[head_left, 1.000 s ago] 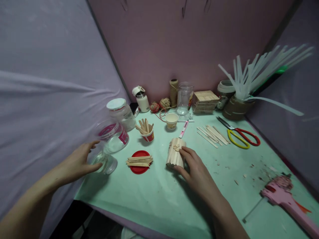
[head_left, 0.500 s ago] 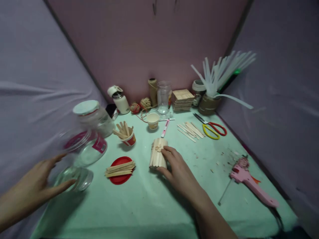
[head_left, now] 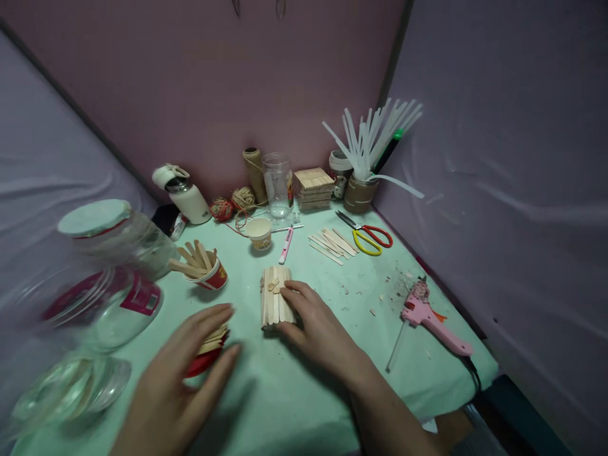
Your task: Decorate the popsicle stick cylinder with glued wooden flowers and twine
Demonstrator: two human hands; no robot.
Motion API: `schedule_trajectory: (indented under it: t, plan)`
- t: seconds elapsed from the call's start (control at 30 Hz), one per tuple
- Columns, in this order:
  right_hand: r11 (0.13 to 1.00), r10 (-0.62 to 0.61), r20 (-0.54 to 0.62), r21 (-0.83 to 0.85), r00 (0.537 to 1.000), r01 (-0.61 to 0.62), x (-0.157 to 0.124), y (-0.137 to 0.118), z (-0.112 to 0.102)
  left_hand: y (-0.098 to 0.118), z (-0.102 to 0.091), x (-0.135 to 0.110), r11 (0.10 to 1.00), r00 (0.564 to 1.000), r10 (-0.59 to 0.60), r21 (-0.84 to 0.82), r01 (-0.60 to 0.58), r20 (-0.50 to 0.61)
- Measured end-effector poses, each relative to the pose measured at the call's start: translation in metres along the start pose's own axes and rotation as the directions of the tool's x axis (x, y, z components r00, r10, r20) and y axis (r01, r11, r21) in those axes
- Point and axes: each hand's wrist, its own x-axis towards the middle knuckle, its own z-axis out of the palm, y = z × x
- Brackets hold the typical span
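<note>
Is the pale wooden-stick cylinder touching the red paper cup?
Apart: the head view shows green tabletop between the pale wooden-stick cylinder and the red paper cup.

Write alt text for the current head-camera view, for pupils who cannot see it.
A person's right hand touches a pale wooden-slatted cylinder on a green table; the blurred left hand, fingers apart, partly hides a round red dish of flat wooden sticks. Scissors with red and yellow handles and a pink glue gun lie at right.

2 hands (head_left: 323, 328) | 1 stick-covered cylinder (head_left: 275, 308) | 2 yarn balls (head_left: 244, 199) | 1 scissors (head_left: 357, 226)
</note>
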Motion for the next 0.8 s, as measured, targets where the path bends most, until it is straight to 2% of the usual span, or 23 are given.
schedule_trajectory:
  t: [0.07,0.17,0.3,0.5,0.6,0.8]
  plan:
    - [1.000,-0.011,-0.006,0.019,1.000,0.011,0.000,0.001,-0.001,0.023,0.034,0.018,0.993,0.998,0.067,-0.101,-0.066,0.007]
    - [1.000,-0.014,0.008,0.027,1.000,0.013,0.000,0.002,-0.002,0.034,0.060,0.035,0.984,0.996,0.084,-0.158,-0.082,0.008]
    - [1.000,-0.005,0.016,0.013,1.000,0.005,-0.001,0.002,-0.001,0.024,0.068,0.038,0.984,0.992,0.119,-0.131,-0.122,-0.032]
    - [1.000,-0.010,0.006,0.018,1.000,0.010,-0.002,0.005,0.002,0.010,0.088,0.036,0.979,0.967,0.168,-0.080,-0.186,-0.189]
    - [1.000,-0.006,0.009,0.007,1.000,0.006,-0.002,0.006,0.003,0.007,0.094,0.037,0.976,0.961,0.196,-0.053,-0.210,-0.195]
    - [1.000,-0.012,0.001,0.000,1.000,0.012,-0.002,0.007,0.005,0.006,0.092,0.038,0.968,0.953,0.249,0.026,-0.248,-0.170]
